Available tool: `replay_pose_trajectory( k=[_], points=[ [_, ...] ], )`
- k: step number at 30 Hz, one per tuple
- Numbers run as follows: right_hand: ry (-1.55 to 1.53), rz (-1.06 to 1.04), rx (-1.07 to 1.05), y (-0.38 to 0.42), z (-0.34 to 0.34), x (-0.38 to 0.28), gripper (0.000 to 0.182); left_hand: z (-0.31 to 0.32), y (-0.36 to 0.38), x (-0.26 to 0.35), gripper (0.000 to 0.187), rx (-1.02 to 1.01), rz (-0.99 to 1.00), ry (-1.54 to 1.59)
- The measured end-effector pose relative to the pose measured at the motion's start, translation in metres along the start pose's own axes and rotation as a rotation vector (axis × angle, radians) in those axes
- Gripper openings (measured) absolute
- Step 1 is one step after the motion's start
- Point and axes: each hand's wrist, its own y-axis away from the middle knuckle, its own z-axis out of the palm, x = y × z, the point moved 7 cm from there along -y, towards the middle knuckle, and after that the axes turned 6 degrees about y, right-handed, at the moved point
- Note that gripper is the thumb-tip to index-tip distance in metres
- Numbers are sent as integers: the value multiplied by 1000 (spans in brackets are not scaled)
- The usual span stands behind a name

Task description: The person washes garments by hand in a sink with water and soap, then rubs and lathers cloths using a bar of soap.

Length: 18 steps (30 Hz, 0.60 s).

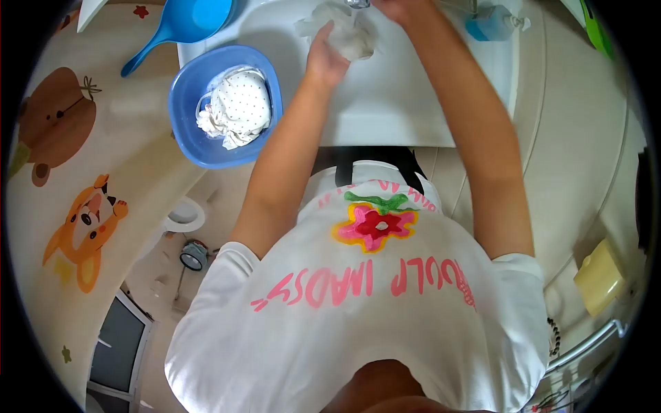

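Note:
My left hand (328, 60) is closed on a crumpled, wet-looking whitish cloth (354, 41) over the white sink (385, 110). Right above the cloth is the end of a metal faucet (357, 3). My right hand (401, 9) is beside the faucet at the top edge of the view. Its fingers are mostly cut off, so whether they touch the faucet is hidden. To the left of my left forearm, a blue basin (180, 113) holds a bunched white cloth with dark dots (241, 103).
A blue dipper (196, 19) lies at the sink's upper left. A bottle of blue liquid (487, 25) stands at the sink's right. A curtain with cartoon animals (131, 124) hangs on the left. A toilet (186, 215) is behind it, and a yellow box (599, 279) is at right.

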Motion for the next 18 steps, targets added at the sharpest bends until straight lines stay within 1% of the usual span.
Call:
replay_pose_trajectory(
  k=[1, 2, 5, 6, 7, 9, 10, 11, 13, 16, 18],
  points=[
    [3, -73, -22, 10, -12, 9, 35, -3, -1, 1, 45, 47, 5, -34],
    [-201, -78, -17, 1, -54, 46, 28, -5, -4, 2, 46, 38, 0, -43],
    [-319, 125, 52, 33, -68, 107, 30, -29, -11, -1, 47, 6, -18, -41],
    [-478, 205, -97, 10, -85, 145, 38, -39, -16, 1, 47, -22, -22, -23],
    [-459, 255, 16, 13, -63, 140, 36, -39, -16, 5, 48, -53, -22, -7],
    [-416, 345, 247, 23, -21, 139, 33, -41, -5, 4, 49, 49, -38, 58],
    [-409, 249, 6, 10, -20, 145, 43, -38, 0, 4, 50, 97, -50, 88],
    [-457, 241, -9, 0, -33, 158, 41, -33, 3, 5, 51, 92, -38, 85],
    [-552, 213, -28, -3, -33, 155, 38, -28, 3, 3, 52, 75, -25, 78],
    [-618, 326, -30, -3, -55, 156, 27, -23, -6, -4, 55, -43, -15, 26],
    [-289, 235, 80, 17, -79, 127, 18, -17, -7, -11, 56, -56, -43, 53]
  ],
)
